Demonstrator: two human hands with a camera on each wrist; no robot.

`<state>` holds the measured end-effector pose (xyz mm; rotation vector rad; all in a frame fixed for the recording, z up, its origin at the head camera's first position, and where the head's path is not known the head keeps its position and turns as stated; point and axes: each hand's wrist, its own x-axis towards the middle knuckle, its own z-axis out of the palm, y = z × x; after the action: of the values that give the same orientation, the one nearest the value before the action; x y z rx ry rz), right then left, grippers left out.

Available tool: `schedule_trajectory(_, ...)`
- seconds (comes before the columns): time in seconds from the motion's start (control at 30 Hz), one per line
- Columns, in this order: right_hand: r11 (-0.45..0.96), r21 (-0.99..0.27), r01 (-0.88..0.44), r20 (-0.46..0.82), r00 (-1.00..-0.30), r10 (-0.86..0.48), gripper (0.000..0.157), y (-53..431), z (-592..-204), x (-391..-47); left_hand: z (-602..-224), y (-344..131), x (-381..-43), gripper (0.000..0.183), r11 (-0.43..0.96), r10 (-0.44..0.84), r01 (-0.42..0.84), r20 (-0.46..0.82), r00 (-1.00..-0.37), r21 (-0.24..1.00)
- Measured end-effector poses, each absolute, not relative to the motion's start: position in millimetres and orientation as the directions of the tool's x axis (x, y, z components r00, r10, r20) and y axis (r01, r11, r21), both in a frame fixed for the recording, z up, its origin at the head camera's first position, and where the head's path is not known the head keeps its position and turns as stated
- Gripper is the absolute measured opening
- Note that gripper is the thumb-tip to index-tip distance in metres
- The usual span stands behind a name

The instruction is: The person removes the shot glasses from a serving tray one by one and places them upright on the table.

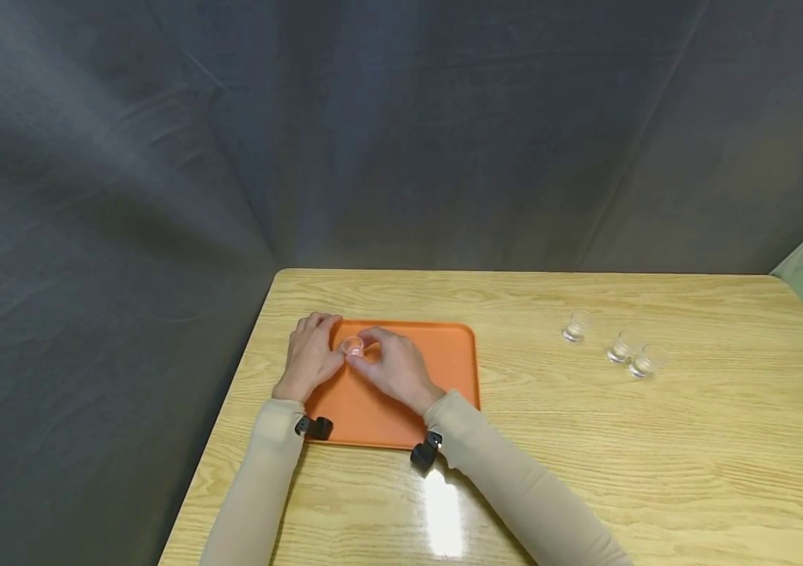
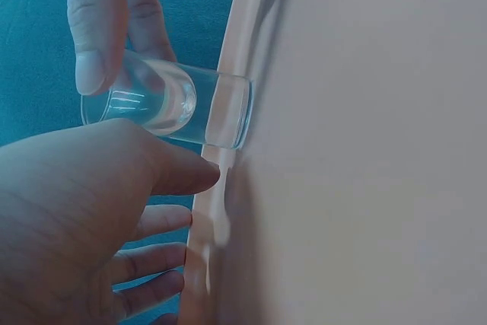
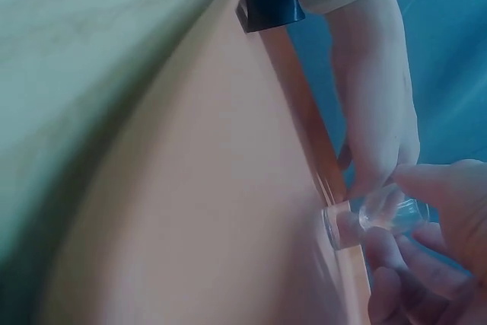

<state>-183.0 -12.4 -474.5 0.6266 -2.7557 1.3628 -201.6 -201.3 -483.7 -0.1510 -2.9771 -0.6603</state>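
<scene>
A small clear shot glass (image 1: 353, 347) is upright at the back left part of an orange tray (image 1: 373, 417), its thick base down at the tray. From the right, my right hand (image 1: 397, 365) pinches it between thumb and fingers. My left hand (image 1: 312, 354) is on the other side over the tray's left edge, its thumb beside the glass (image 2: 217, 104) and its other fingers stretched out apart from it. In the right wrist view the right fingers (image 3: 384, 253) lie along the glass wall.
Three more clear glasses, one apart (image 1: 575, 325) and two close together, of which one is nearer (image 1: 645, 362), stand on the wooden table (image 1: 550, 440) right of the tray. A dark curtain (image 1: 443, 141) hangs behind the table and along its left side.
</scene>
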Motion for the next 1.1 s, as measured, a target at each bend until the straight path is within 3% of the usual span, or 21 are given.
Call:
schedule_trajectory(0.43, 0.511, -0.789, -0.341, 0.209, -0.931, -0.298, 0.039, -14, -480, -181, -483, -201, -202, 0.053, 0.901, 0.076, 0.113, 0.104, -0.992, 0.418)
schedule_trajectory(1.1, 0.359, -0.921, -0.148, 0.099, -0.983, -0.153, 0.042, -3, -487, -182, -482, -201, -201, 0.053, 0.903, 0.071, 0.103, 0.093, -0.993, 0.417)
